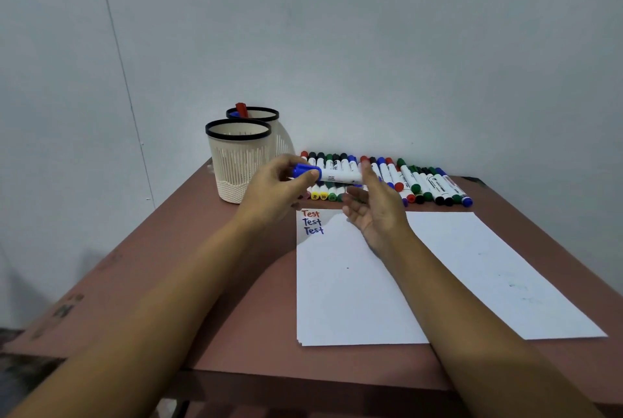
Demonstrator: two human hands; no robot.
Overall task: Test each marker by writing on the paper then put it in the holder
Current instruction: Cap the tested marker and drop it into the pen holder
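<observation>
Blue marker [337, 175] lies level above the table, long axis left-right, cap end pinched in left hand [279, 183] beside the holder [237, 161]; right hand [376, 213] slack-fingered at its other end.

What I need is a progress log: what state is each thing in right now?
blue marker: capped, held level over the table.
left hand: pinching its cap.
right hand: open, fingertips at the marker's other end.
near holder: no marker visible inside.
far holder: holding a red marker.
paper: "Test" written three times.
marker row: lying capped.
</observation>
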